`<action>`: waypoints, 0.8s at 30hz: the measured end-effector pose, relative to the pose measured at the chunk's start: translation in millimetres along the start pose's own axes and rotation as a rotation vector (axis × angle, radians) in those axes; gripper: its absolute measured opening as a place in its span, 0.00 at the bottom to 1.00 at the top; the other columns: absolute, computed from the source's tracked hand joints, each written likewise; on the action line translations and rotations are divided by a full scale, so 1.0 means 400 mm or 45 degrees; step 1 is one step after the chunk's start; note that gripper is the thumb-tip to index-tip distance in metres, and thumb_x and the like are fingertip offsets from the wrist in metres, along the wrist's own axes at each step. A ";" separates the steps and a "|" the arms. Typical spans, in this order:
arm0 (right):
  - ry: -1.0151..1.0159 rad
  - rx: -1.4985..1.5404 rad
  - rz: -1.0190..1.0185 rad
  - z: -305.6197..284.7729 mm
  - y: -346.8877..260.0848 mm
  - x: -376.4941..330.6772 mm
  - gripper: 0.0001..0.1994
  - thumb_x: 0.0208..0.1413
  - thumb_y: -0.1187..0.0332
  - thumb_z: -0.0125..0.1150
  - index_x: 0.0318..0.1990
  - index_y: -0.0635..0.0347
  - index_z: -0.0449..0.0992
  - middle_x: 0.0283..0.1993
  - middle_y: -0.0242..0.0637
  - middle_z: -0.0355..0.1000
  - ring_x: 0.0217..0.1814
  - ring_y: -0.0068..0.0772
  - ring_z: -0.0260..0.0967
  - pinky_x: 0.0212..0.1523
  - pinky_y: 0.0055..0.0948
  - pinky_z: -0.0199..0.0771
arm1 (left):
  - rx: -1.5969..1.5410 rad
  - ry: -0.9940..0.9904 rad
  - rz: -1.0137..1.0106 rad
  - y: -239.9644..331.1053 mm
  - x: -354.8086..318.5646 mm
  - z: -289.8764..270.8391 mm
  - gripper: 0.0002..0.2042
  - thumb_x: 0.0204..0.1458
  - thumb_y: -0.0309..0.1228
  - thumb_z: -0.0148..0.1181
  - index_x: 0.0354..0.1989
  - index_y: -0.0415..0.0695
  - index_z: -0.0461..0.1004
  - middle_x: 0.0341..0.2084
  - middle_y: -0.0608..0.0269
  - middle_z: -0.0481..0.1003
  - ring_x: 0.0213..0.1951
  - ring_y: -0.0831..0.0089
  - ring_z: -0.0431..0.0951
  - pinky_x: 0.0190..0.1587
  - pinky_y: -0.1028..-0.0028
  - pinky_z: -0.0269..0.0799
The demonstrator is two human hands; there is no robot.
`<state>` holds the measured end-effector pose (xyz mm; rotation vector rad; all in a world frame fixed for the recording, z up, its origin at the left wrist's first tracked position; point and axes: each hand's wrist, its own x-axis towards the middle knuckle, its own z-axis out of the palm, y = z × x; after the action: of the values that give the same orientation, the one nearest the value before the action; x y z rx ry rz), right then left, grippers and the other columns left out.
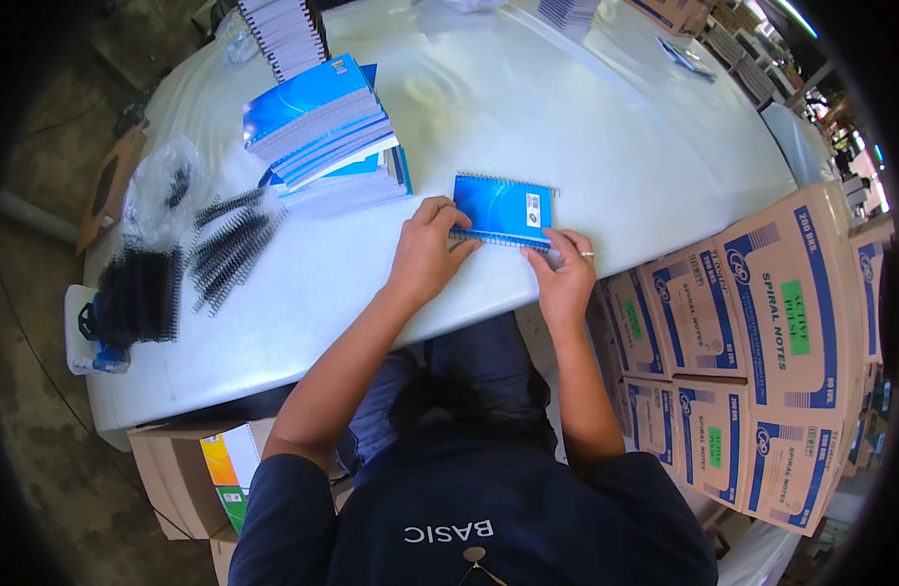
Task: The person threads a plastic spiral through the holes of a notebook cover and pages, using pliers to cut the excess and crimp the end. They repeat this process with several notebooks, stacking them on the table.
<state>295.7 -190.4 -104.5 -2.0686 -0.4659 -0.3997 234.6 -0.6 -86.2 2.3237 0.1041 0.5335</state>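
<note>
stack of blue notebooks (322, 122) on white surface (567, 107) | loose black spiral coils (230, 244) at left | cardboard boxes (762, 322) stacked at right

Stacked cardboard cartons (762, 361) are standing to the right of the hands, beside the table edge; each is brown with blue printing and a small green rectangular label (794, 317). A white sticker (534, 209) is sitting on the blue notebook cover just above the hands. Another carton (215, 469), brown with an orange, white and green panel, is lying below and left of the hands, under the table.
</note>
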 end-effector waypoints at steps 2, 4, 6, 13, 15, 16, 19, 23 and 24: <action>-0.043 0.023 0.075 -0.003 -0.003 0.001 0.19 0.39 0.72 0.72 0.41 0.61 0.76 0.43 0.41 0.68 0.42 0.41 0.68 0.44 0.34 0.69 | 0.164 0.014 0.156 0.016 0.008 -0.038 0.14 0.41 0.26 0.66 0.39 0.42 0.74 0.45 0.52 0.71 0.46 0.55 0.72 0.47 0.63 0.69; 0.022 -0.030 0.000 -0.007 -0.010 -0.003 0.19 0.39 0.72 0.71 0.43 0.60 0.75 0.43 0.41 0.68 0.43 0.41 0.67 0.46 0.35 0.68 | 0.416 0.207 0.285 0.054 0.036 -0.114 0.15 0.42 0.27 0.63 0.42 0.43 0.74 0.48 0.52 0.70 0.47 0.54 0.71 0.48 0.60 0.68; 0.193 -0.154 -0.220 -0.018 -0.040 -0.005 0.19 0.40 0.73 0.70 0.44 0.59 0.74 0.43 0.41 0.68 0.43 0.42 0.66 0.48 0.36 0.66 | 0.687 0.598 0.299 0.050 0.091 -0.249 0.19 0.44 0.28 0.62 0.48 0.45 0.72 0.50 0.51 0.69 0.51 0.52 0.69 0.51 0.57 0.64; -0.018 0.439 -0.438 0.021 -0.208 -0.033 0.18 0.45 0.76 0.63 0.47 0.64 0.72 0.51 0.45 0.67 0.54 0.45 0.63 0.54 0.40 0.62 | 0.881 0.666 -0.019 0.093 0.044 -0.437 0.09 0.51 0.33 0.58 0.38 0.44 0.76 0.27 0.60 0.77 0.30 0.63 0.76 0.39 0.62 0.67; -0.016 0.336 -0.606 0.040 -0.306 -0.051 0.22 0.46 0.72 0.64 0.51 0.64 0.69 0.52 0.46 0.67 0.56 0.49 0.62 0.57 0.43 0.60 | 0.723 0.454 -0.281 0.179 -0.038 -0.377 0.09 0.55 0.29 0.54 0.39 0.37 0.76 0.24 0.50 0.76 0.24 0.53 0.75 0.29 0.63 0.70; 0.014 0.302 -0.646 0.063 -0.367 -0.069 0.23 0.46 0.71 0.64 0.52 0.64 0.68 0.52 0.46 0.67 0.57 0.50 0.61 0.57 0.43 0.59 | 0.299 0.361 -0.264 0.211 -0.102 -0.345 0.08 0.54 0.29 0.55 0.36 0.38 0.75 0.26 0.50 0.76 0.27 0.55 0.75 0.34 0.63 0.69; 0.253 0.605 -0.668 0.141 -0.367 -0.095 0.23 0.47 0.71 0.63 0.53 0.65 0.68 0.55 0.47 0.65 0.58 0.51 0.61 0.57 0.42 0.62 | -0.259 0.251 -0.002 0.246 -0.168 -0.273 0.08 0.54 0.28 0.54 0.34 0.36 0.75 0.32 0.44 0.75 0.35 0.53 0.74 0.41 0.63 0.67; -0.431 0.825 -0.288 0.078 -0.274 -0.044 0.13 0.50 0.80 0.58 0.45 0.63 0.76 0.41 0.43 0.74 0.46 0.38 0.71 0.49 0.29 0.68 | 0.240 0.489 -0.134 0.013 -0.131 -0.375 0.08 0.53 0.29 0.54 0.36 0.38 0.77 0.35 0.49 0.76 0.37 0.53 0.76 0.40 0.62 0.69; -0.635 0.851 -0.215 0.079 -0.236 -0.034 0.14 0.50 0.80 0.59 0.46 0.63 0.76 0.42 0.42 0.74 0.48 0.36 0.71 0.50 0.28 0.67 | 0.434 0.503 -0.366 -0.068 -0.133 -0.413 0.09 0.53 0.31 0.55 0.37 0.40 0.77 0.35 0.51 0.76 0.37 0.54 0.76 0.41 0.62 0.70</action>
<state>241.9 -120.0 -56.9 -1.4577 -0.9328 0.1788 121.3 114.4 -17.2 2.4342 0.7558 0.8722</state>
